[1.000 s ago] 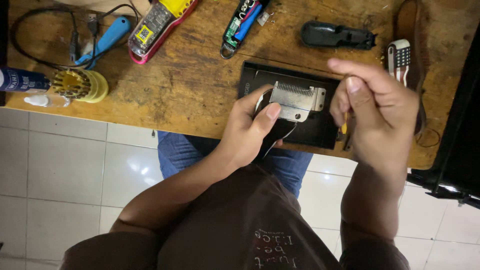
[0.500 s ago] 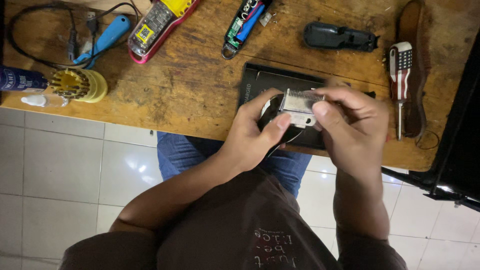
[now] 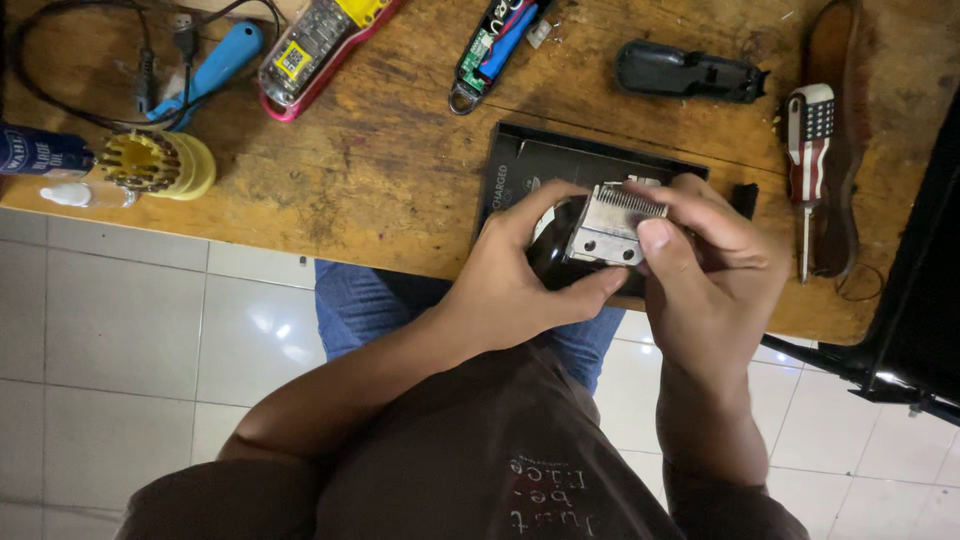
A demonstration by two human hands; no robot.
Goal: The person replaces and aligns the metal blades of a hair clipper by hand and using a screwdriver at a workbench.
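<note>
Nearest the camera, the person's dark brown shirt and bare forearms lead up to two hands working together over the front edge of the worn wooden bench (image 3: pixel 380 150). The left hand (image 3: pixel 505 275) is wrapped around the rounded black body of a hair clipper (image 3: pixel 552 240), thumb and fingers closed on it. The right hand (image 3: pixel 715 270) pinches the toothed silver metal clipper blade (image 3: pixel 612 228) that sits against the clipper's head, thumb on the plate's lower face and fingers curled over its top edge. Both hands hover just above a flat black rectangular tray (image 3: pixel 530 165) lying on the bench. Right of the hands lies a screwdriver with a red, white and blue patterned handle (image 3: pixel 808 130), beside a long brown wooden brush (image 3: pixel 840 120). Farther back rests a black clipper housing (image 3: pixel 685 72), an opened clipper with a green circuit board and blue battery (image 3: pixel 495 45), and a clear red and yellow clipper body (image 3: pixel 320 45). At the far left sit a blue-handled tool (image 3: pixel 215 65), a black cable (image 3: pixel 60 90), a yellow comb guard (image 3: pixel 160 165) and a dark blue bottle (image 3: pixel 40 150).
</note>
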